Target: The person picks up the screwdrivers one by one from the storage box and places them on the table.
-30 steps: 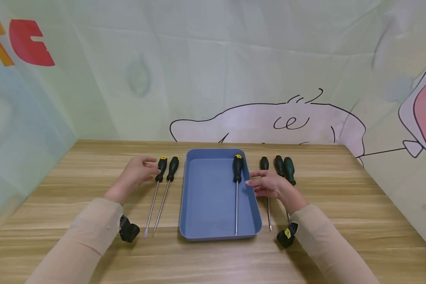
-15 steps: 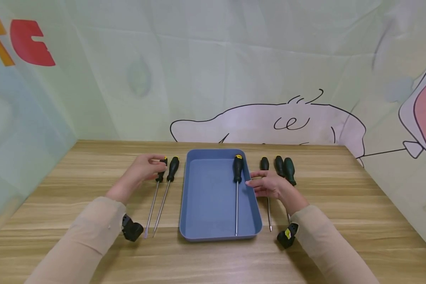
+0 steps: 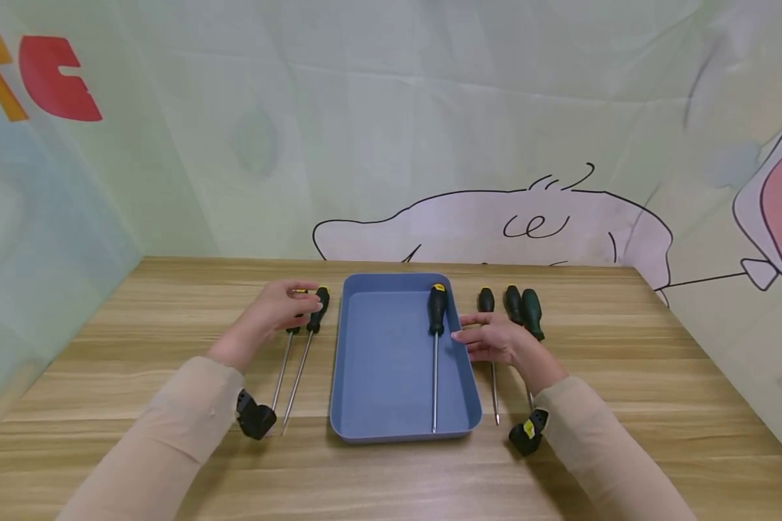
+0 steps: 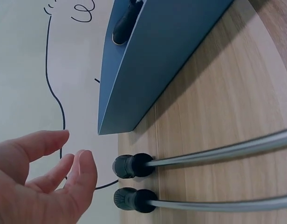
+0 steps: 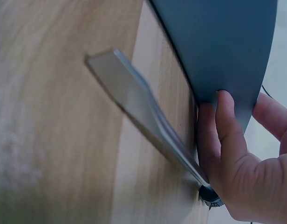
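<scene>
My left hand hovers over two black-handled screwdrivers lying left of the tray, its fingers loosely bent and holding nothing. The left screwdriver is partly hidden under the fingers; the other screwdriver lies beside it, near my fingertips. In the left wrist view a gap shows between the hand and both handles. My right hand touches the right outer wall of the blue tray, its fingers against the wall and the thumb by the rim. One black screwdriver with a yellow end lies inside the tray.
Right of the tray lie a black screwdriver, partly under my right hand, another black screwdriver and a green-handled screwdriver. All rest on a wooden table backed by a printed cloth.
My left hand has moved right, from beside the left screwdriver to over both left screwdrivers. The right hand, the tray and the screwdrivers have stayed in place.
</scene>
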Available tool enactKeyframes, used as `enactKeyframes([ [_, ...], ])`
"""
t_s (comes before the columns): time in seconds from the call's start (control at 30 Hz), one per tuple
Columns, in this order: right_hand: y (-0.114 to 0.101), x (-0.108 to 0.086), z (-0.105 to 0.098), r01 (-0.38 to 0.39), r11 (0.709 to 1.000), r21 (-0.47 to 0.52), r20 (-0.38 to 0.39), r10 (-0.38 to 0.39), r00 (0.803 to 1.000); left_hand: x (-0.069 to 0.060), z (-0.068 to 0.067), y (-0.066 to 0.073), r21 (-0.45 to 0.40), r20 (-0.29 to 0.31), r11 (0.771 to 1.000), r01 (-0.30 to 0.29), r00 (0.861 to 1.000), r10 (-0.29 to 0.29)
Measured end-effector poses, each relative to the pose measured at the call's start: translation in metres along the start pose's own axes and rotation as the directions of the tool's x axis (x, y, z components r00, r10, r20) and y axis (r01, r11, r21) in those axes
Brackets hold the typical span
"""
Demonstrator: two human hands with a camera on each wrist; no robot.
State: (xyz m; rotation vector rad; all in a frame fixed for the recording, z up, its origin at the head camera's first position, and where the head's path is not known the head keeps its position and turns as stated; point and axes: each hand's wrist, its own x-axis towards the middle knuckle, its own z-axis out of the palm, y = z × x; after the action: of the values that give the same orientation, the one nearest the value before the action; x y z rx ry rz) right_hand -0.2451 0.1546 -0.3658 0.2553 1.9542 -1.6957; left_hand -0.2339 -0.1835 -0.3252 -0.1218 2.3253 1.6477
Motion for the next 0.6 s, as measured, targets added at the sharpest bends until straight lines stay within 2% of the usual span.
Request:
enactKeyframes([
  [0.27,0.0,0.0,0.0,0.0,1.0,0.0,0.003,0.0,1.0,0.002,0.008,0.004,-0.035,0.016,0.999,-0.015,1.0,0.015],
  [0.6,0.0,0.0,0.0,-0.001,1.0,0.013,0.009,0.001,1.0,0.005,0.02,0.008,-0.075,0.041,0.995,-0.064,0.997,0.067],
])
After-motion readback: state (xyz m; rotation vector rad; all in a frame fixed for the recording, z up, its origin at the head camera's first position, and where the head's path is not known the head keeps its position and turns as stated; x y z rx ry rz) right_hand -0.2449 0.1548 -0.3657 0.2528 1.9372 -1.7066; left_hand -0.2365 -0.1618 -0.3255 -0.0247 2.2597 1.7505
